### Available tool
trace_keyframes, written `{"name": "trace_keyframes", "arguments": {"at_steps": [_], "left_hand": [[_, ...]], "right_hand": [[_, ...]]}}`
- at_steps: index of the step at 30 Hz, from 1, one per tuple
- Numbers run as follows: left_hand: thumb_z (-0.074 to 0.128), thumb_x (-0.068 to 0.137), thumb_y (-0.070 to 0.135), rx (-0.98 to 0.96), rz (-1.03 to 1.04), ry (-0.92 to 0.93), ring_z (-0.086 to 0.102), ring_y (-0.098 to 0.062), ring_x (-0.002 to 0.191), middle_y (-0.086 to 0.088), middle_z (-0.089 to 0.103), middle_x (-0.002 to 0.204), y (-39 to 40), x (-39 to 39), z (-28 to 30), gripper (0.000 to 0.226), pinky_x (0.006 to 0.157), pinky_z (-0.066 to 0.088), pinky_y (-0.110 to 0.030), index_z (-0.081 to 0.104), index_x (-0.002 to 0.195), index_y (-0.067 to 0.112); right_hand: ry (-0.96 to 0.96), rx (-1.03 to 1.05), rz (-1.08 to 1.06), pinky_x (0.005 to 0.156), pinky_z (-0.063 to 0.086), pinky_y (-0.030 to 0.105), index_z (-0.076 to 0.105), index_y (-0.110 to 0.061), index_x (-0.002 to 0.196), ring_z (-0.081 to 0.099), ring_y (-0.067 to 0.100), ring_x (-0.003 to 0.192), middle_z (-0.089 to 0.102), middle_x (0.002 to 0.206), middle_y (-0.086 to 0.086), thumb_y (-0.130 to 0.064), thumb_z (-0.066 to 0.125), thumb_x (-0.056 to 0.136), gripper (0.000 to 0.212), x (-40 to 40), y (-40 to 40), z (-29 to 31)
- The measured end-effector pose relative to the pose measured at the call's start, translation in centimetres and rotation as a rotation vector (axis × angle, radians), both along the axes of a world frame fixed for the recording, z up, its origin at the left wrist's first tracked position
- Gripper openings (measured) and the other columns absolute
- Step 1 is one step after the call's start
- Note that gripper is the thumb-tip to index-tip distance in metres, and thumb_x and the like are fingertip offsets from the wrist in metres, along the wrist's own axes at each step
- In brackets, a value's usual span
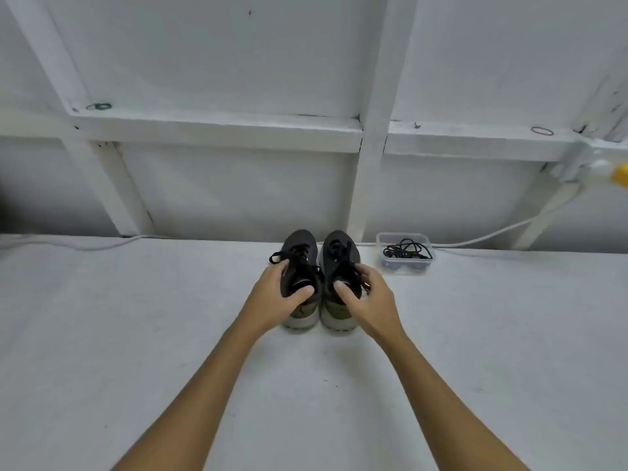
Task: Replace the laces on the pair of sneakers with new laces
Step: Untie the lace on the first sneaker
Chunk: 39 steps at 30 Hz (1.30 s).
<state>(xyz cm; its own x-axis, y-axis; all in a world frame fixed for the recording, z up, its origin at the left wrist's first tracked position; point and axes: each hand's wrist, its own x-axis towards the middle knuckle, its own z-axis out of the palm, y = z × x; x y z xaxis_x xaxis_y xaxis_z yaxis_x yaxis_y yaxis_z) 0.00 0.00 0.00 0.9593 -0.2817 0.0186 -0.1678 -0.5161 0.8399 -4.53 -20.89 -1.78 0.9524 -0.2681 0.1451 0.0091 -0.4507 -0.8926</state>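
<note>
Two dark grey sneakers with black laces and olive heel patches stand side by side, toes pointing away from me, near the wall. My left hand (272, 297) grips the left sneaker (300, 249) round its collar, thumb inside the opening. My right hand (368, 300) grips the right sneaker (339, 248) the same way, thumb at the collar, fingers on its outer side. A clear plastic tub (404, 268) to the right of the shoes holds a coil of black laces (406, 250).
The shoes stand on a white table (170, 334) against a white framed wall. A white cable (492, 234) runs along the table's back edge. A rubber band (542, 131) lies on the wall ledge at the right, and another ring (98, 106) lies at the left.
</note>
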Motion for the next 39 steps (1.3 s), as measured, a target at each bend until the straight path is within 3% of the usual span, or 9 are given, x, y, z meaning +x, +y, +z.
{"name": "trace_keyframes", "arguments": {"at_steps": [2, 6, 8, 14, 19, 26, 30, 33, 39], "left_hand": [[0.077, 0.086, 0.038, -0.007, -0.025, 0.008, 0.048, 0.002, 0.114, 0.025, 0.050, 0.122, -0.2, 0.2, -0.4, 0.063, 0.089, 0.036, -0.002, 0.046, 0.140, 0.030], [0.079, 0.071, 0.057, 0.051, -0.024, 0.018, 0.055, -0.006, 0.123, 0.016, 0.056, 0.135, -0.2, 0.7, -3.5, 0.080, 0.102, 0.051, -0.038, 0.043, 0.141, 0.044], [0.080, 0.069, 0.054, 0.032, -0.022, 0.014, 0.056, -0.008, 0.124, 0.013, 0.055, 0.136, -0.4, 1.0, -4.6, 0.085, 0.101, 0.052, -0.041, 0.040, 0.143, 0.044], [0.079, 0.073, 0.031, -0.023, 0.066, 0.012, 0.061, -0.002, 0.111, 0.017, 0.064, 0.120, -1.0, 0.1, -4.3, 0.063, 0.097, 0.054, -0.031, 0.052, 0.130, 0.037], [0.080, 0.068, 0.041, 0.015, 0.101, 0.020, 0.063, -0.005, 0.102, 0.013, 0.065, 0.112, -0.6, -0.7, -4.6, 0.056, 0.089, 0.057, -0.034, 0.058, 0.118, 0.032], [0.081, 0.062, 0.047, 0.015, 0.128, 0.000, 0.063, -0.004, 0.100, 0.015, 0.063, 0.110, 0.9, -4.7, -5.2, 0.054, 0.086, 0.057, -0.035, 0.059, 0.110, 0.037], [0.080, 0.063, 0.047, 0.015, 0.134, -0.012, 0.063, -0.003, 0.101, 0.016, 0.065, 0.108, 1.8, -7.2, -5.5, 0.049, 0.086, 0.056, -0.035, 0.060, 0.108, 0.039], [0.080, 0.064, 0.048, 0.024, 0.153, -0.015, 0.059, -0.001, 0.107, 0.018, 0.062, 0.115, 2.2, -9.0, -5.8, 0.056, 0.090, 0.054, -0.029, 0.058, 0.114, 0.040], [0.081, 0.067, 0.041, -0.004, 0.170, -0.031, 0.059, 0.001, 0.107, 0.019, 0.063, 0.115, 2.8, -11.2, -5.8, 0.060, 0.089, 0.054, -0.025, 0.057, 0.121, 0.036]], "right_hand": [[0.036, 0.023, 0.017, 0.093, 0.041, 0.008, 0.053, -0.031, 0.136, 0.053, -0.011, 0.112, 0.058, 0.125, -0.020, -0.040, 0.080, 0.083, 0.060, -0.1, 0.2, -0.5], [0.094, 0.008, 0.025, 0.085, 0.039, 0.001, 0.052, -0.041, 0.132, 0.055, -0.014, 0.110, 0.061, 0.122, -0.022, -0.033, 0.085, 0.078, 0.064, -0.2, 0.4, -1.7], [0.086, -0.008, 0.031, 0.081, 0.039, -0.001, 0.050, -0.047, 0.123, 0.055, -0.017, 0.106, 0.063, 0.115, -0.024, -0.024, 0.084, 0.078, 0.061, 0.0, 0.3, -1.7], [0.149, 0.030, -0.006, 0.079, 0.038, -0.002, 0.053, -0.039, 0.129, 0.054, -0.021, 0.097, 0.064, 0.112, -0.021, -0.028, 0.085, 0.076, 0.063, 0.2, 0.0, -2.3], [0.131, 0.037, -0.004, 0.085, 0.043, 0.008, 0.051, -0.046, 0.118, 0.057, -0.017, 0.100, 0.062, 0.110, -0.027, -0.029, 0.085, 0.076, 0.057, -1.1, 0.2, -2.1], [0.110, 0.050, 0.012, 0.098, 0.049, 0.025, 0.046, -0.057, 0.119, 0.054, -0.009, 0.116, 0.057, 0.127, -0.023, -0.035, 0.085, 0.073, 0.064, -5.8, 1.0, -2.9], [0.094, 0.050, 0.026, 0.098, 0.048, 0.022, 0.043, -0.062, 0.123, 0.050, -0.009, 0.122, 0.052, 0.131, -0.029, -0.034, 0.085, 0.074, 0.070, -8.7, 1.8, -3.2], [0.092, 0.048, 0.051, 0.094, 0.044, 0.012, 0.041, -0.068, 0.121, 0.048, -0.012, 0.123, 0.048, 0.127, -0.040, -0.027, 0.084, 0.077, 0.074, -10.7, 2.1, -3.2], [0.091, 0.044, 0.075, 0.094, 0.040, 0.007, 0.038, -0.070, 0.122, 0.046, -0.014, 0.125, 0.045, 0.123, -0.050, -0.026, 0.084, 0.080, 0.076, -12.1, 2.4, -2.9]]}}
